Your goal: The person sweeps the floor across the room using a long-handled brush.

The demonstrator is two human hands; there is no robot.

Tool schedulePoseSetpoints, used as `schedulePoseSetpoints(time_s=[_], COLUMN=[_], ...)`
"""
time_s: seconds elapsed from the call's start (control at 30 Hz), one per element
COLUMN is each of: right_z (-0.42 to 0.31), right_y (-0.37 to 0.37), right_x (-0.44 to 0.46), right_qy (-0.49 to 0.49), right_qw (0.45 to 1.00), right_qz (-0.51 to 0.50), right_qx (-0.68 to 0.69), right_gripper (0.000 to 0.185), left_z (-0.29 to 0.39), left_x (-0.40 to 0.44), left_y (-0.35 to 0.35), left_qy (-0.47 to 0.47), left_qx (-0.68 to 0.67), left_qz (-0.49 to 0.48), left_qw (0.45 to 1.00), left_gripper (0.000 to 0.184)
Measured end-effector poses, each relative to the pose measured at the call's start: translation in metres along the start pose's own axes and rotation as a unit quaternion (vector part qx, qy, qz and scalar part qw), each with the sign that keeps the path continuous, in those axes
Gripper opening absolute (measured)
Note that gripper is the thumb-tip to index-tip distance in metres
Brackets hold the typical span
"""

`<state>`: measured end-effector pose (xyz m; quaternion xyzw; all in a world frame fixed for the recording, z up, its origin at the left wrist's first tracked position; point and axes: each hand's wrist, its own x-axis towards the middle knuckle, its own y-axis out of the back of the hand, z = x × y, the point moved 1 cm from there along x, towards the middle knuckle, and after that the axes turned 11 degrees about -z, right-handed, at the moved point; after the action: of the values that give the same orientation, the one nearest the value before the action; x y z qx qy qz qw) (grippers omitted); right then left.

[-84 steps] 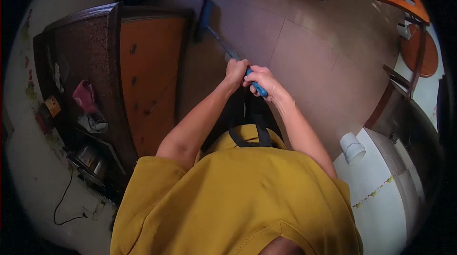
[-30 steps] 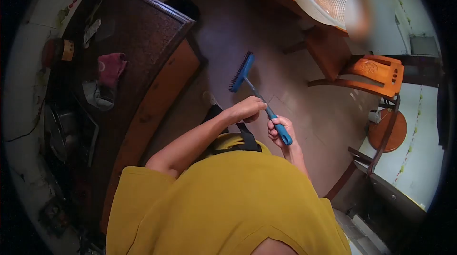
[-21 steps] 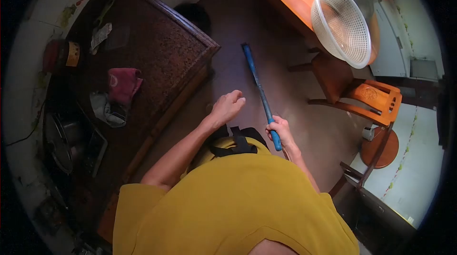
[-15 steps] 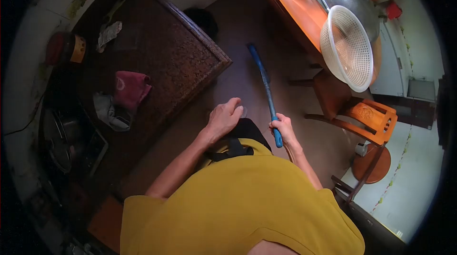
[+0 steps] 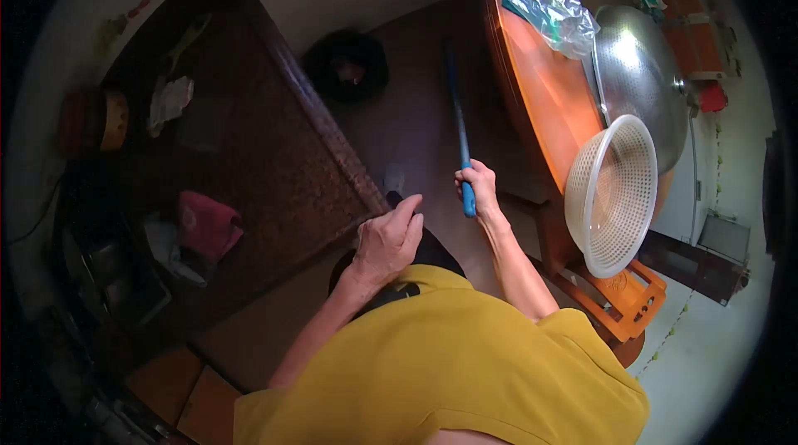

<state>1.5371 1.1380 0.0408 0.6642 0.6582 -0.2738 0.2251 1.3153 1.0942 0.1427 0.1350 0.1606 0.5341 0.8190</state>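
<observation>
My right hand (image 5: 480,182) is wrapped round the lighter blue grip of a long blue pole (image 5: 460,125). The pole points away from me over the floor, and its far end fades into shadow, so I cannot tell what kind of tool it is. My left hand (image 5: 388,241) is held in front of my body, near the corner of the dark countertop (image 5: 312,171). Its fingers are loosely extended, and nothing shows in them.
An orange table (image 5: 549,83) on the right bears a clear plastic bag (image 5: 549,9), a large metal lid (image 5: 636,71) and a white colander (image 5: 580,196). Below it stands a wooden chair (image 5: 623,299). A black bin (image 5: 366,83) sits beyond the counter, which holds a red cloth (image 5: 208,225).
My view has shifted forward, bringing more of the black bin and plastic bag into sight. The pole is still in my right hand and stands more upright in view. My left hand stays empty.
</observation>
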Motion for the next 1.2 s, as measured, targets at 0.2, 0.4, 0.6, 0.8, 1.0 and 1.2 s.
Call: schedulePoseSetpoints(time_s=[0.2,0.4,0.6,0.8,1.0,1.2], right_z=[-0.037,-0.060,-0.060,-0.099,-0.074,-0.028], right_y=[0.002,0.015,0.063,0.071,0.077,0.023], right_x=[0.144,0.271,0.403,0.450,0.509,0.460], right_qy=[0.077,0.136,0.149,0.099,-0.021,-0.006], right_qw=[0.993,0.969,0.951,0.972,0.985,0.957], right_qz=[0.058,0.151,0.212,0.199,0.091,0.042], right_qx=[-0.073,-0.141,-0.169,-0.072,-0.145,-0.286], right_gripper=[0.008,0.020,0.022,0.010,0.012,0.030], left_z=[-0.008,-0.032,-0.058,-0.063,-0.065,-0.064], left_x=[0.069,0.090,0.084,0.074,0.073,0.074], left_y=[0.001,0.003,-0.005,-0.006,0.001,0.004], left_qy=[-0.028,0.013,-0.011,0.010,-0.003,0.000], left_qx=[0.062,0.123,0.128,0.082,0.027,-0.021], left_qz=[0.041,0.041,0.059,0.044,0.021,0.031], left_qw=[0.997,0.992,0.990,0.996,0.999,0.999], left_gripper=[0.024,0.022,0.023,0.026,0.019,0.021])
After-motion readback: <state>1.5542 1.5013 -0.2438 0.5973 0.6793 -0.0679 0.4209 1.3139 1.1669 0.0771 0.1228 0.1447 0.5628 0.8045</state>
